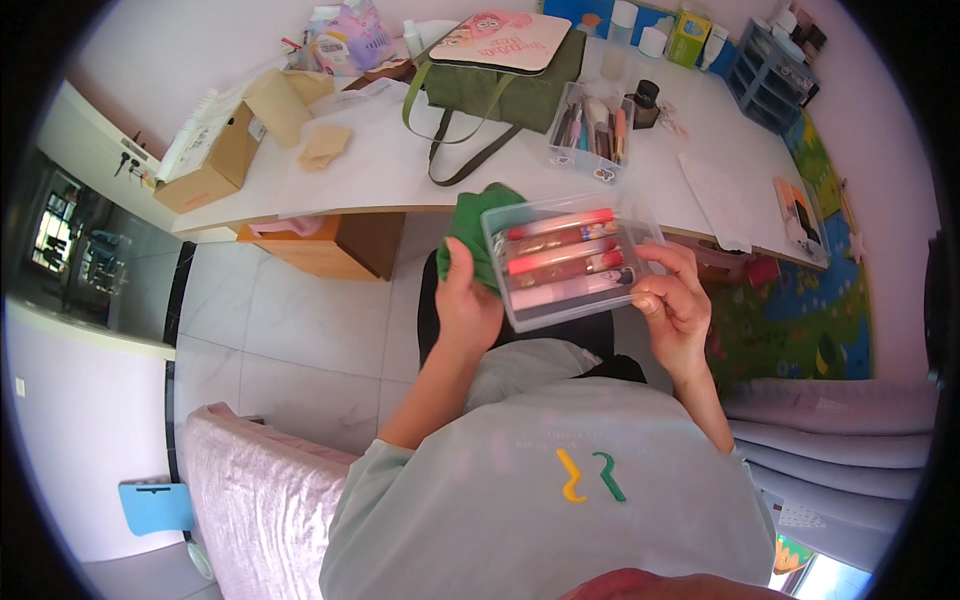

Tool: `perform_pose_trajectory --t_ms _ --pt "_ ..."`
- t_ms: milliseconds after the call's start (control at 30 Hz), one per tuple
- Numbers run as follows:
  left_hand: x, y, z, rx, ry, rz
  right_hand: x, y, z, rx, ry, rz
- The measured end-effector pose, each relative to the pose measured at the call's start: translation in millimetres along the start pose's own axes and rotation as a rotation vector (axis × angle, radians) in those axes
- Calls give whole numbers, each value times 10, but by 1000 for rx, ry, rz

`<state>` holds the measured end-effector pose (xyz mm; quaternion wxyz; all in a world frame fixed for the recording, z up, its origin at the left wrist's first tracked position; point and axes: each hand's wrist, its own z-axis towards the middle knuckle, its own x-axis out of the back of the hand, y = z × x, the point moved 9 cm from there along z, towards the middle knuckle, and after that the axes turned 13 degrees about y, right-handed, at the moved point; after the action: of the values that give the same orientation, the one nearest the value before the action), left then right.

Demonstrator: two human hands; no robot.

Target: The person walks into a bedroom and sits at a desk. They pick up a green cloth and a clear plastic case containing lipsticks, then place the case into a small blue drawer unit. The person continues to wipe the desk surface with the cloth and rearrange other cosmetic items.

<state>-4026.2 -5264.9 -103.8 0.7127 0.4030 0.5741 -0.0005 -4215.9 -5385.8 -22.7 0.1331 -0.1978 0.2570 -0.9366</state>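
A clear plastic box (pixel 555 319) is held tilted above my lap, just off the desk's front edge. Several red and pink lip gloss tubes (pixel 562 255) lie side by side in it. My right hand (pixel 675 307) pinches the box's right end between thumb and fingers. At the box's left side, my left hand (pixel 469 300) holds a green cloth (pixel 480 225) against it; the cloth hides part of the fingers. Beyond the box, on the desk, stands a clear organizer (pixel 589 161) with pens or cosmetic sticks upright in it.
The white desk (pixel 360 180) carries a green fabric bag (pixel 480 105), a cardboard box (pixel 217 161), a dark bottle (pixel 645 105) and a small drawer unit (pixel 769 82). A wooden cabinet (pixel 330 244) is under the desk. A pink-covered piece of furniture (pixel 262 502) stands at the lower left.
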Motion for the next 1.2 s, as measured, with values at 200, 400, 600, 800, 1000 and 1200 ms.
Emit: perform_pose_trajectory --t_ms 200,400,600,800,1000,1200 --pt "88 -78 -24 350 -41 -240 -99 38 9 -60 -57 284" --pt "-130 -153 -90 551 -100 -360 -329 -119 77 -23 -166 440" --pt "-309 -178 -136 648 -40 -218 -423 -192 110 44 -200 419" --pt "-414 -265 -150 775 -161 -468 -433 -183 110 56 -41 260" --pt "-174 -316 39 259 -202 -242 -374 -134 139 54 81 102" --pt "-441 -334 -175 391 -181 -576 -363 -116 298 155 240 -56"
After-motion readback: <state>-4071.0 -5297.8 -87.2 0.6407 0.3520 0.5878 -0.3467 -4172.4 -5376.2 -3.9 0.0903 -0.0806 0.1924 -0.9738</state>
